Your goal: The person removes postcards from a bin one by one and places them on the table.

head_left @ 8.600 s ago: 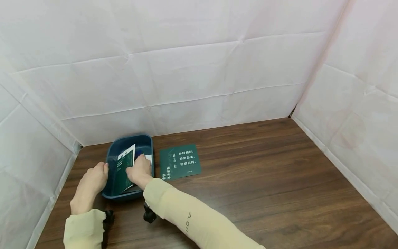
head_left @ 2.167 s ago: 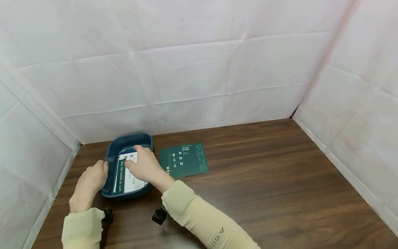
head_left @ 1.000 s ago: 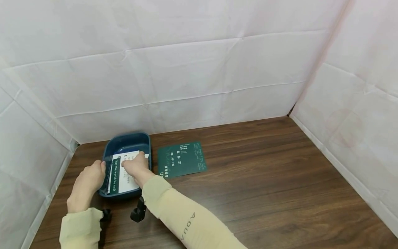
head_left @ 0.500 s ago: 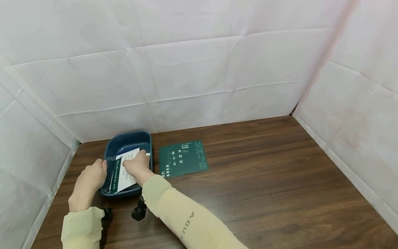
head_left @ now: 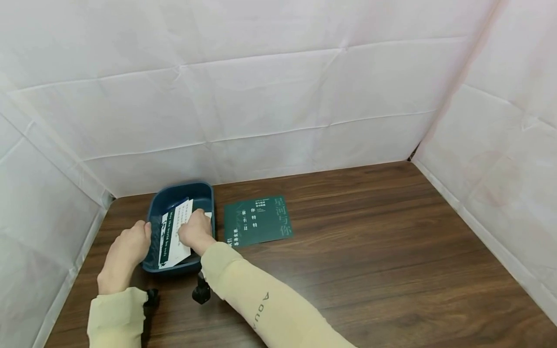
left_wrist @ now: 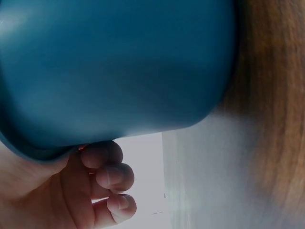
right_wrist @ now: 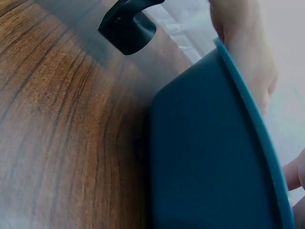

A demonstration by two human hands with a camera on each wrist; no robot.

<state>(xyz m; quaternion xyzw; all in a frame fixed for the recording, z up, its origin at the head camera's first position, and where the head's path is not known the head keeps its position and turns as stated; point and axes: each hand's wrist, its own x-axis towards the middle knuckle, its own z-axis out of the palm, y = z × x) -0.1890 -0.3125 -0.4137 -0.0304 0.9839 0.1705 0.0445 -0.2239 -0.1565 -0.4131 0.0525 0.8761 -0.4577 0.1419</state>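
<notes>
The blue bin (head_left: 201,192) stands at the far left of the brown wooden surface (head_left: 370,251), close to the white sheet walls (head_left: 261,96) that enclose it on three sides. It is a dark blue, rounded, rectangular tub, and in both wrist views its smooth outer wall fills much of the picture (left_wrist: 114,67) (right_wrist: 205,162).

Just beside the bin on its right, apart from it, a stack of dark green cards (head_left: 258,221) lies flat on the wood, white characters facing up.

Inside the bin a white card (head_left: 176,237) with a dark green band of lettering along its left edge stands tilted, its upper end raised above the rim and its lower end down in the tub. Further cards lie beneath it, too hidden to tell apart.

The right hand (head_left: 196,232) reaches over the bin's right wall, and its curled fingers pinch the right edge of the white card. The left hand (head_left: 130,246) rests against the bin's left wall, gripping the rim: the thumb lies at the rim in the head view, while the left wrist view shows the fingers (left_wrist: 107,174) curled under the tub's edge. Both forearms wear pale yellow sleeves (head_left: 261,304).

A small black camera mount (head_left: 201,291) sits under the right wrist, just in front of the bin, and appears blurred in the right wrist view (right_wrist: 126,26).
</notes>
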